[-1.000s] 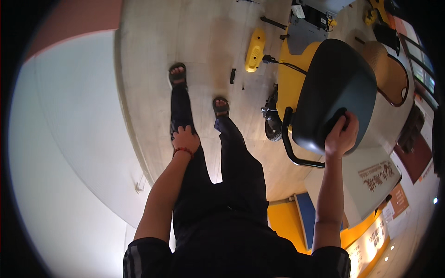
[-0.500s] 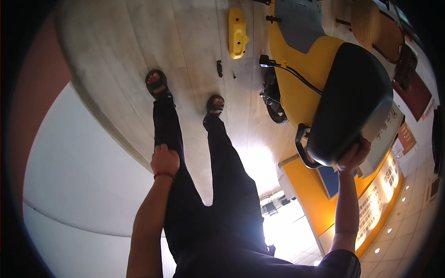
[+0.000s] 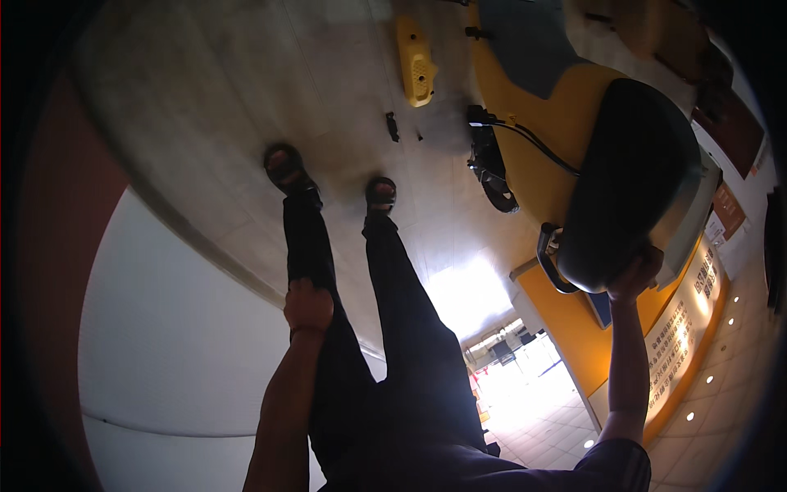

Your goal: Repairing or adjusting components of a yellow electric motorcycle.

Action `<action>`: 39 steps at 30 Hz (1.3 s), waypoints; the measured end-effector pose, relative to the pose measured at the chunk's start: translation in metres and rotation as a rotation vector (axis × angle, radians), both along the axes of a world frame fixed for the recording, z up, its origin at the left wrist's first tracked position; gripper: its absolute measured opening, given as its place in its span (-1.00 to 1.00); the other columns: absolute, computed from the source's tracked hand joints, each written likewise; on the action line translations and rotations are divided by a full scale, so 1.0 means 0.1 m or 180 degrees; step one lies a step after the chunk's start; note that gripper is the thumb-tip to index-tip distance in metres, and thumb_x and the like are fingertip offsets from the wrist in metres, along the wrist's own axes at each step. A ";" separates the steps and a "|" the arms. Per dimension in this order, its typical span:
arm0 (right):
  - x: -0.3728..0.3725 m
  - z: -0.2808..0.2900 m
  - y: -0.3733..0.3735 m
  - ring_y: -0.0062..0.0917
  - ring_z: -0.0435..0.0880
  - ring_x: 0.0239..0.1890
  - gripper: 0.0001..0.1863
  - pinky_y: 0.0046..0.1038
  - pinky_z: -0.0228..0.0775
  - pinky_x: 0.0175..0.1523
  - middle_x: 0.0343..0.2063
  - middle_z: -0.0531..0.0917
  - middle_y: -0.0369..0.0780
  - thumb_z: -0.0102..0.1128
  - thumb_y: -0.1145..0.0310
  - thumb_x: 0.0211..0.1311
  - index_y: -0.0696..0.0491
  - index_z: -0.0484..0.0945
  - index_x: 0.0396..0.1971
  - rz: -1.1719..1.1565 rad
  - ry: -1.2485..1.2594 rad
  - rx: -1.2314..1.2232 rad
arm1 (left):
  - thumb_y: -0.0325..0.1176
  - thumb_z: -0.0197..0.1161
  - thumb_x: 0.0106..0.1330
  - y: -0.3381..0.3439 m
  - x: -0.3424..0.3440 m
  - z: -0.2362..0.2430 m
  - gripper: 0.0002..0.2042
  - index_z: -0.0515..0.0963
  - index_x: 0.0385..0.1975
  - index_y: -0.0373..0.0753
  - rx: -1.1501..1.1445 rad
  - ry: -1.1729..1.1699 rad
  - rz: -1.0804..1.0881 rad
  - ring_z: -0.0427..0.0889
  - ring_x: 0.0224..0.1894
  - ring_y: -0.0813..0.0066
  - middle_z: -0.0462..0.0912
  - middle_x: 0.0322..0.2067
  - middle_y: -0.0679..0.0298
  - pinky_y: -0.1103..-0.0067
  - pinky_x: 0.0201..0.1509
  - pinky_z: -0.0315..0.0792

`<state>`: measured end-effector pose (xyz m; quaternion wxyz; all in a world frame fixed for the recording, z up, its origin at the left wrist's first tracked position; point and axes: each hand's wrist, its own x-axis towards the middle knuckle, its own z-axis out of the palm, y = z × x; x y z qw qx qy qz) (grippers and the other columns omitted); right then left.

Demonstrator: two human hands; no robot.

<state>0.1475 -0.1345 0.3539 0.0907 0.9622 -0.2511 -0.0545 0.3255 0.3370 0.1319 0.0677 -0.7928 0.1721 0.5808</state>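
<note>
A yellow scooter (image 3: 533,115) stands at my right, with a long black seat (image 3: 635,184). At the seat's rear end my right hand (image 3: 635,275) is closed around the edge, its fingers partly hidden under it. A black grab rail (image 3: 551,258) curves out beside the seat's end. From the scooter's side hangs a black cable (image 3: 529,135) with a plug-like end. My left hand (image 3: 309,303) is curled into a fist against my dark trouser leg, and whether anything is inside it is hidden.
A yellow footrest-like plastic part (image 3: 416,66) lies on the wooden floor, with a small black piece (image 3: 392,127) near it. A white curved panel (image 3: 180,312) stands at my left. An orange counter (image 3: 566,328) with a lit sign is behind the scooter.
The view has shifted slightly and darkened. My right hand keeps its hold at the seat's rear, and my left fist stays by my leg. The scooter looks much the same.
</note>
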 end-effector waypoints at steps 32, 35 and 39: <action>-0.25 -0.08 -0.09 -0.21 0.55 -0.50 -0.83 -0.32 0.48 -0.38 -0.49 0.53 -0.05 -0.10 0.42 0.04 0.18 0.34 -0.37 0.0281 -0.0464 -0.0249 | -0.37 -0.03 0.09 -1.71 2.10 0.21 -0.82 0.49 -0.46 -0.32 -0.0228 -0.1026 -0.0583 0.55 -0.32 0.02 0.53 -0.39 -0.01 0.25 -0.23 0.44; -0.10 -0.01 -0.07 -0.29 0.51 -0.54 -0.88 -0.36 0.42 -0.45 -0.48 0.50 -0.10 -0.12 0.41 -0.02 0.04 0.33 -0.42 -0.0468 -0.0775 0.0833 | -0.39 0.00 0.06 -1.81 2.21 0.25 -0.81 0.51 -0.40 -0.31 -0.0311 -0.1080 -0.0751 0.53 -0.31 0.02 0.53 -0.39 0.00 0.25 -0.20 0.43; 0.02 0.04 -0.10 -0.34 0.47 -0.57 -0.84 -0.37 0.39 -0.45 -0.51 0.45 -0.15 -0.10 0.41 -0.05 0.01 0.32 -0.38 -0.0553 -0.0734 0.0659 | -0.39 0.03 0.03 -1.90 2.20 0.25 -0.79 0.51 -0.37 -0.31 -0.0394 -0.0988 -0.1001 0.49 -0.24 0.01 0.51 -0.34 -0.01 0.24 -0.18 0.43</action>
